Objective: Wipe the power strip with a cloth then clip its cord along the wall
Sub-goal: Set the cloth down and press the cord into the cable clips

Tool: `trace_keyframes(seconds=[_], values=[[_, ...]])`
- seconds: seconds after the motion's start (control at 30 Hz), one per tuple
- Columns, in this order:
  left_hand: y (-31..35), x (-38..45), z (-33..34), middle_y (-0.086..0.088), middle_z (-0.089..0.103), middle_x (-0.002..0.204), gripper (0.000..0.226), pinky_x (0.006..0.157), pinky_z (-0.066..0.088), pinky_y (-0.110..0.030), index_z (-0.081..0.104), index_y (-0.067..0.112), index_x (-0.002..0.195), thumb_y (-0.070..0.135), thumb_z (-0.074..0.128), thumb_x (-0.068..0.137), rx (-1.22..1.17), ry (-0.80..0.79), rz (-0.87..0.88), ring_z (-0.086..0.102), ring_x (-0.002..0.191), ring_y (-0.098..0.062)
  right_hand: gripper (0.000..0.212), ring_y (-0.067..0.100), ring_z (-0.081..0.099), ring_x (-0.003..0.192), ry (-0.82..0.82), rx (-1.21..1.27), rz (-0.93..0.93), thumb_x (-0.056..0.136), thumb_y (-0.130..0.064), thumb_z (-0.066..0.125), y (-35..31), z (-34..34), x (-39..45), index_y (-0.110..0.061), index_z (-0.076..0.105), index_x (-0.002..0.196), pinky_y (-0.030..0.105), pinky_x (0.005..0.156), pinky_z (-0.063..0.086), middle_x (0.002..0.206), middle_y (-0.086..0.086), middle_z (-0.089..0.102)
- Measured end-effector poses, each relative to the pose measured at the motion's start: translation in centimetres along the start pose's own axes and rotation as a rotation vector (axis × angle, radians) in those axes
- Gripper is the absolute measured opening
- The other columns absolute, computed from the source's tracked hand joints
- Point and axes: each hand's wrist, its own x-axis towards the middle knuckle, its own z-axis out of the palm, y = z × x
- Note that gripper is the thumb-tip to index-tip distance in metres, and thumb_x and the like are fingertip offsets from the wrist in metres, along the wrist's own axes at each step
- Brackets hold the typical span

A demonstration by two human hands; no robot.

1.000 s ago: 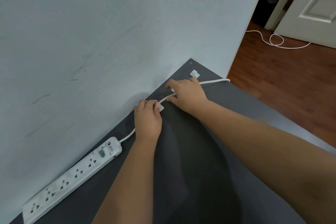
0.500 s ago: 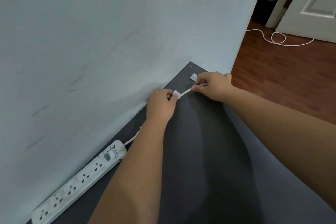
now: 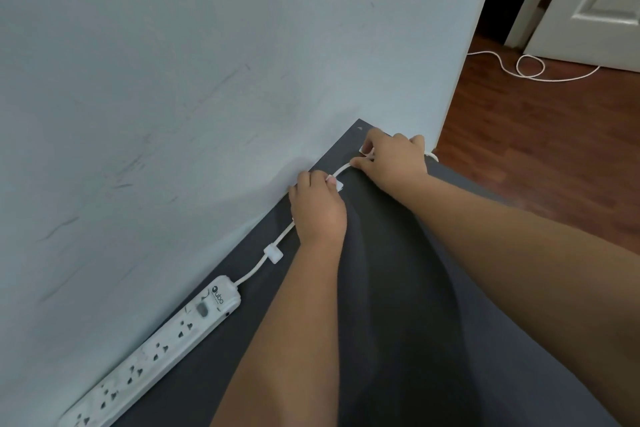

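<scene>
A white power strip (image 3: pixel 162 340) lies on the dark grey surface (image 3: pixel 398 322) along the foot of the pale wall (image 3: pixel 207 80). Its white cord (image 3: pixel 256 267) runs up and right, passing through a small white clip (image 3: pixel 273 253). My left hand (image 3: pixel 318 210) presses on a second white clip (image 3: pixel 338 185) further along the cord. My right hand (image 3: pixel 393 159) pinches the cord just beyond it, near a third clip (image 3: pixel 366 150) mostly hidden by the fingers. No cloth is in view.
The grey surface ends at the wall corner (image 3: pixel 360 121). To the right lies a brown wooden floor (image 3: pixel 554 149) with a loose white cable (image 3: pixel 530 66) and a white door (image 3: pixel 602 0).
Both hands have moved along the cord toward the far corner. The first clip, earlier under my left hand, now sits uncovered on the cord near the power strip.
</scene>
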Motion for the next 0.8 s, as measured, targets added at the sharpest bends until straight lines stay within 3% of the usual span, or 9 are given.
trace_keyframes(seconds=[0.1,0.2,0.33,0.43,0.53,0.67,0.8], values=[[-0.4,-0.1,-0.3,-0.007,0.056,0.11,0.024,0.088,0.036,-0.03,0.061,0.012,0.108,0.025,0.042,0.099,-0.002,-0.035,0.02,0.05,0.097,-0.027,0.039,0.021,0.054,0.085,-0.031,0.06,-0.059,0.079,-0.053,0.062,1.5,-1.3,0.0,-0.023,0.046,0.099,0.037,0.086,0.025,0.082,-0.003,0.062],[-0.3,0.2,-0.6,-0.009,0.055,0.109,0.02,0.088,0.036,-0.032,0.061,0.011,0.104,0.024,0.046,0.097,-0.028,-0.063,-0.003,0.05,0.099,-0.03,0.037,0.022,0.057,0.094,-0.114,-0.011,-0.124,0.076,-0.052,0.066,4.2,-3.2,1.0,-0.027,0.049,0.097,0.037,0.082,0.024,0.097,-0.002,0.063],[1.3,0.5,-0.6,-0.009,0.049,0.121,0.026,0.091,0.039,-0.04,0.057,0.01,0.114,0.021,0.045,0.093,-0.054,-0.075,-0.125,0.047,0.112,-0.031,0.03,0.021,0.056,0.101,-0.264,0.067,0.006,0.081,-0.052,0.063,7.3,-4.4,2.3,-0.032,0.059,0.102,0.039,0.089,0.035,0.104,-0.003,0.058],[2.6,1.6,-0.2,-0.007,0.048,0.13,0.038,0.1,0.036,-0.042,0.053,0.015,0.129,0.026,0.043,0.093,0.013,-0.119,-0.071,0.041,0.123,-0.031,0.029,0.018,0.056,0.093,-0.207,0.273,0.089,0.08,-0.059,0.059,8.1,-3.1,1.6,-0.034,0.061,0.094,0.039,0.088,0.038,0.092,-0.006,0.061],[3.7,3.7,0.9,-0.008,0.058,0.118,0.036,0.097,0.042,-0.04,0.063,0.019,0.119,0.039,0.046,0.094,-0.023,-0.164,0.019,0.05,0.114,-0.03,0.032,0.017,0.055,0.086,-0.113,0.339,0.132,0.078,-0.062,0.058,8.5,-2.1,1.1,-0.031,0.057,0.083,0.037,0.082,0.034,0.081,-0.005,0.062],[5.2,5.4,1.5,-0.002,0.068,0.091,0.029,0.069,0.045,-0.029,0.074,0.023,0.092,0.044,0.055,0.087,-0.122,-0.2,0.027,0.064,0.085,-0.021,0.039,0.018,0.057,0.074,-0.128,0.473,0.137,0.076,-0.054,0.067,8.7,-2.3,1.0,-0.022,0.05,0.09,0.031,0.063,0.041,0.079,0.001,0.06],[6.1,5.8,1.0,-0.001,0.074,0.092,0.024,0.077,0.052,-0.031,0.075,0.016,0.094,0.034,0.062,0.086,-0.193,-0.234,-0.049,0.066,0.085,-0.019,0.035,0.015,0.054,0.069,-0.085,0.468,0.122,0.076,-0.05,0.069,8.7,-2.2,1.1,-0.02,0.053,0.083,0.028,0.055,0.038,0.073,-0.001,0.058]])
